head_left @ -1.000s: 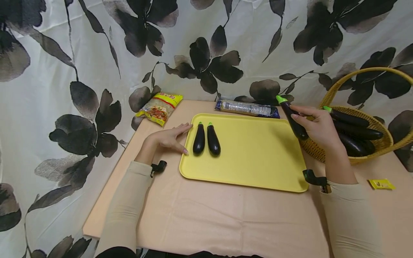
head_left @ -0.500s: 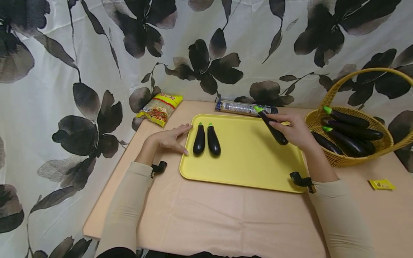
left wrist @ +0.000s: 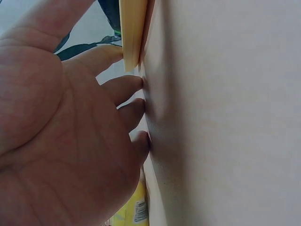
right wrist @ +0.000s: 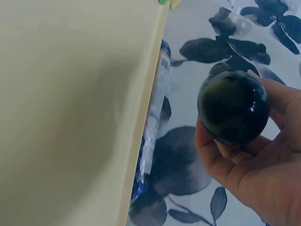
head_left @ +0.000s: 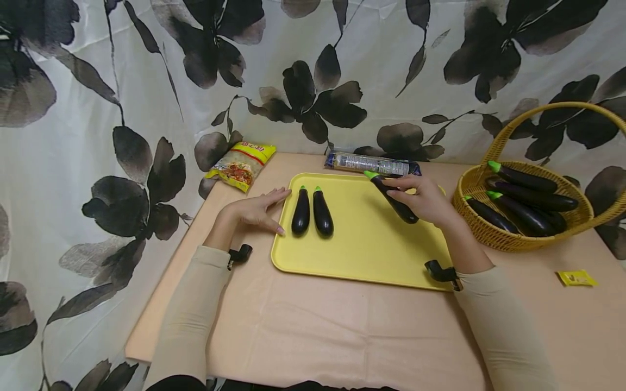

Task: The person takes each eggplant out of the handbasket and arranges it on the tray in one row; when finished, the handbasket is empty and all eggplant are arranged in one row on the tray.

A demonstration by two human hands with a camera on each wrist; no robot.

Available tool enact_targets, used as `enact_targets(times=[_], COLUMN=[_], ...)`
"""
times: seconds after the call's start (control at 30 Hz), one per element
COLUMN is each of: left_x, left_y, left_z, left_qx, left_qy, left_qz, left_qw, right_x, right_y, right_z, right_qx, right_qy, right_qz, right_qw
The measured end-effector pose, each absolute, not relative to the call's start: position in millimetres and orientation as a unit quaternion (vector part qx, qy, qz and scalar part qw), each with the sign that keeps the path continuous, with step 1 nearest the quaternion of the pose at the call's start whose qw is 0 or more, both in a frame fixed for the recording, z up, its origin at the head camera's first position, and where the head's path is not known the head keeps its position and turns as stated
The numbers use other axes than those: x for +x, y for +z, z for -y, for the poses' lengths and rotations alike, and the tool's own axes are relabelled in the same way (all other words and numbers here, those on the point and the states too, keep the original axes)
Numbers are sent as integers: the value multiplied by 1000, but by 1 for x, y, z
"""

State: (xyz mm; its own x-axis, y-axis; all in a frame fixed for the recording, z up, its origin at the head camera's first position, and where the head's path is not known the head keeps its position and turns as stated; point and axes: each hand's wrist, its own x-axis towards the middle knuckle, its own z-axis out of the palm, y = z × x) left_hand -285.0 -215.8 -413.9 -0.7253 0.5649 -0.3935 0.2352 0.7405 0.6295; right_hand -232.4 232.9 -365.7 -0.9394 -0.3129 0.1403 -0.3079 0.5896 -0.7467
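Observation:
My right hand grips a dark eggplant with a green tip, above the right part of the yellow tray. In the right wrist view the rounded end of that eggplant faces the camera, with fingers wrapped beneath and behind it. Two more eggplants, a left one and a right one, lie side by side at the tray's left end. My left hand touches the tray's left edge with fingers spread. From the left wrist, this hand shows extended fingers by the tray rim.
A wicker basket holding several eggplants stands right of the tray. Behind the tray lies a long blue-and-clear package. A yellow food bag sits at the back left, and a small yellow packet at the right.
My right hand has carried the eggplant leftward from beside the basket to over the tray. The left hand stays at the tray's edge.

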Motion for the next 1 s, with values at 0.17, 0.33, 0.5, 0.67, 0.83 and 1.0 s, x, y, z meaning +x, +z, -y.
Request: enact_targets(times=[0.17,0.33,0.5,0.67,0.83,1.0], left_x=[-286,-285,-284,-284,-285,-285], left_y=[-415,-416,-415,-415,-416,-417], left_z=[216,216,216,216,216,216], left_qx=[228,226,225,225,224,223], left_qy=[280,279,275,274,276,281], left_qz=[-886,-887,-889,-890,-889,-887], left_qw=[291,291,288,287,289,292], right_x=[-235,-237,-237,-237,-240,-239], right_y=[-368,-371,-376,-382,-389,-390], right_z=[-217,-199,-182,-170,-161,-156], right_qx=[-194,-204,-209,-206,-216,-241], right_qy=[-372,-336,-318,-306,-292,-276], right_qz=[-908,-918,-922,-925,-923,-919], right_qw=[14,49,69,93,126,144])
